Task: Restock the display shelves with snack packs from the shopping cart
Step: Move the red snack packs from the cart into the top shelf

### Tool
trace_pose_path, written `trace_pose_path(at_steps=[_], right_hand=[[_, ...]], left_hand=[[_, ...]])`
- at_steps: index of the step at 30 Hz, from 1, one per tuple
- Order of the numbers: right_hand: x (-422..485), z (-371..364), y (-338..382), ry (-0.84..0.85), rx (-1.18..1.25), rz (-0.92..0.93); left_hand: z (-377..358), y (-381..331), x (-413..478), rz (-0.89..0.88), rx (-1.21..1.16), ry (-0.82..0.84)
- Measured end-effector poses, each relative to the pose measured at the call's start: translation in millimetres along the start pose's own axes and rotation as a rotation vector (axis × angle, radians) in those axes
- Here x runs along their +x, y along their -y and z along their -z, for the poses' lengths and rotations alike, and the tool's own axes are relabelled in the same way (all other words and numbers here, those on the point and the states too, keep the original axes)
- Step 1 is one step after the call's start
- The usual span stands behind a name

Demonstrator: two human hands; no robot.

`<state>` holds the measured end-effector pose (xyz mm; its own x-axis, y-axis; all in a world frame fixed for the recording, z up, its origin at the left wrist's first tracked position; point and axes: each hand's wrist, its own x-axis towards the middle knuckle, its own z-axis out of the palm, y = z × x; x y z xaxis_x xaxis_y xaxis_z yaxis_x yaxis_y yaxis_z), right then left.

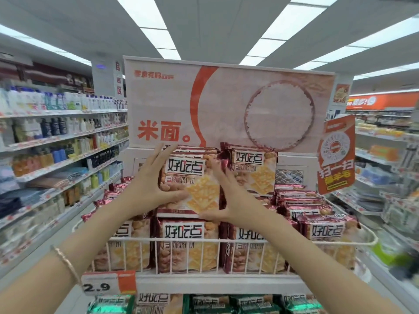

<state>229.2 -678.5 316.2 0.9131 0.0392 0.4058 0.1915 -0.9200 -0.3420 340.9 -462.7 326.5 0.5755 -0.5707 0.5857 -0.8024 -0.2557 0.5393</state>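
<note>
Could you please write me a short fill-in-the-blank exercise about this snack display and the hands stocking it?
1. The left hand and right hand steady one snack pack standing ____ above the packs in the wire basket.
2. The price tag on the shelf edge reads ____.
3. A bracelet is worn on the ____ wrist.

Missing words: upright; 2.9; left.

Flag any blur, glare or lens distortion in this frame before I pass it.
Head view: wide-angle bend bows the left aisle shelves; ceiling light panels blow out white. Head view, right edge: right aisle shelves smear into blur. Head view, centre: the snack pack between left hand and right hand is fairly sharp, the price tag readable.
</note>
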Motion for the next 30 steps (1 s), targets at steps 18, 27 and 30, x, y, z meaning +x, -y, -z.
trace_pose_path(at_steps=[18,27,30], right_hand=[[36,50,-68,-0.349,-0.144,-0.317],[40,33,-118,-0.122,-0.311,-0.207],[41,37,-117,-0.064,-0.33,-0.208]], left_hand=[[-13,-1,-3,0.074,-0.102,-0.04],[-22,3,-5,0.05,-0.018,-0.12],[-21,-3,-6,0.077,-0.061,-0.082]])
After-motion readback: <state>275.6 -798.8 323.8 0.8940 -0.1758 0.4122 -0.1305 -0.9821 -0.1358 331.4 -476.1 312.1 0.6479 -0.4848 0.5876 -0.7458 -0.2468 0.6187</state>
